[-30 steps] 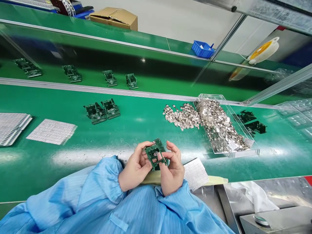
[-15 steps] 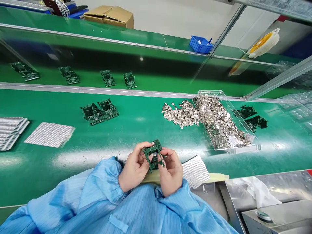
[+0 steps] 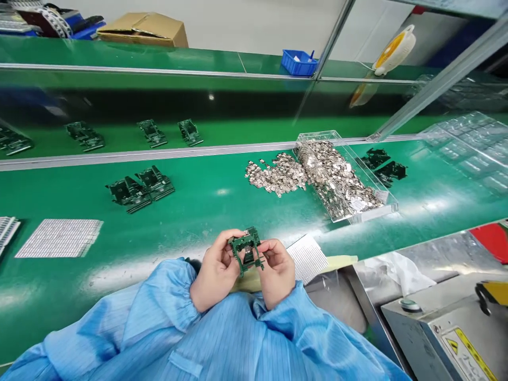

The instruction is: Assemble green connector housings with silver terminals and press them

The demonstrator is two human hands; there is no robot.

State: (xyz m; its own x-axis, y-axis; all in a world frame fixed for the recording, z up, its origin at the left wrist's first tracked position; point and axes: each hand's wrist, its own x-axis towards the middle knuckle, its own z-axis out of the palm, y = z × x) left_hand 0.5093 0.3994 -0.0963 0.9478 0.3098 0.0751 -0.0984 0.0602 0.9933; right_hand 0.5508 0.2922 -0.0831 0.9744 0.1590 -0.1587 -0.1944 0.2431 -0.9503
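At lower R, on a grey metal box [image 3: 420,323], a label [image 3: 466,354] w/ yellow strip & warning triangle; its print's too small/blurred to read. White tags [image 3: 381,197] show at the near end of the clear tray [image 3: 375,215], wording illegible too.

Green circuit board [image 3: 246,242] is up in both hands, at bench front, close to the blue smock [image 3: 222,338]. Looks: dk green, frame-like, big cut-out in mid, jagged edges w/ small comps, dark/silvery bit showing in the gap; tilted. L hand [image 3: 216,270] grips its L side, fingers on top edge. R hand [image 3: 278,272] pinches its R side btwn thumb & finger.

White-striped sheet [image 3: 306,258] just beside R hand. Further back, approx. centre: loose metal pcs [image 3: 280,174] heaped against tray, which holds more of same. Two similar bds [image 3: 154,182] lie touching, back L on green bench [image 3: 206,211].
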